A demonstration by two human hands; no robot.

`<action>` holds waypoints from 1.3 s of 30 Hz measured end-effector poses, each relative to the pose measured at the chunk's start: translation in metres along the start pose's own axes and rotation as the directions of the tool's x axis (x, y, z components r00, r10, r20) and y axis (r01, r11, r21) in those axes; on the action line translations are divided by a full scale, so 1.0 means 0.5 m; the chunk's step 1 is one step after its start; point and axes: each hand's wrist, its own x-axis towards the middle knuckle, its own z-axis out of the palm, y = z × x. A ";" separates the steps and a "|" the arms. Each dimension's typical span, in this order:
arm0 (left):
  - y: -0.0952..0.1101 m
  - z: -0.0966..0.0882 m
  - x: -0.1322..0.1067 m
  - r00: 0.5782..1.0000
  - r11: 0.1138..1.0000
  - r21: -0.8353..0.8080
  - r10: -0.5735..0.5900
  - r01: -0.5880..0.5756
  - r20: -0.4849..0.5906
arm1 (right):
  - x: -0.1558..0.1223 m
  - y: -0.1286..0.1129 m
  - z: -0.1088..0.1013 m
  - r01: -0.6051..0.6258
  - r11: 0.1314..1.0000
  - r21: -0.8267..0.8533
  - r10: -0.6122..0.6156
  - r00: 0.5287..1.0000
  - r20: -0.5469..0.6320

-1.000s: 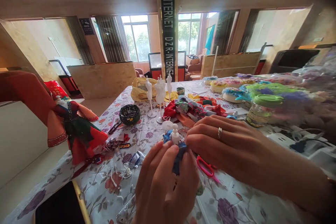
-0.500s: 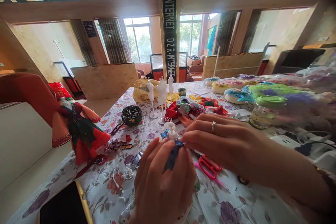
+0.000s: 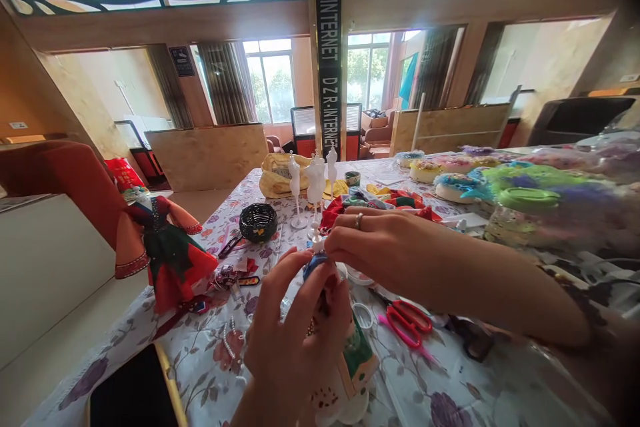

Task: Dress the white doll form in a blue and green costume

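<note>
A small white mannequin (image 3: 317, 238) stands upright between my hands, only its neck and top showing clearly. Blue fabric (image 3: 313, 267) lies around its shoulders. Below, a green and white skirt (image 3: 360, 350) spreads out, partly covered by my fingers. My left hand (image 3: 300, 320) wraps round the dressed mannequin's body from the near side. The bent fingers of my right hand (image 3: 365, 237) pinch at the mannequin's shoulder by the blue fabric; the fingertips are partly hidden. Red-handled scissors (image 3: 410, 323) lie on the cloth to the right, beneath my right forearm.
Several bare white mannequins (image 3: 315, 183) stand behind my hands, beside a black woven basket (image 3: 258, 222). At left are a dressed doll form (image 3: 167, 240) and a phone (image 3: 137, 387). A green-lidded jar (image 3: 527, 207) and fluffy coloured pieces crowd the right side.
My left hand has turned, so more of the green and white skirt shows. My right hand has shifted left and closed in beside the mannequin's neck. The view has moved slightly.
</note>
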 end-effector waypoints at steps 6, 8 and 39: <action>-0.008 0.003 0.005 1.000 0.999 0.034 0.000 0.000 -0.004 | 0.007 -0.014 0.012 -0.004 0.998 -0.067 -0.002 0.995 -0.100; -0.008 0.005 0.007 1.000 0.999 0.021 -0.025 0.025 -0.007 | 0.008 -0.014 0.018 0.000 0.999 -0.048 -0.006 0.992 -0.123; -0.031 0.005 0.008 0.683 0.340 -0.645 -0.609 0.685 0.403 | 0.014 -0.047 0.066 -0.142 0.973 0.184 0.205 0.899 -0.388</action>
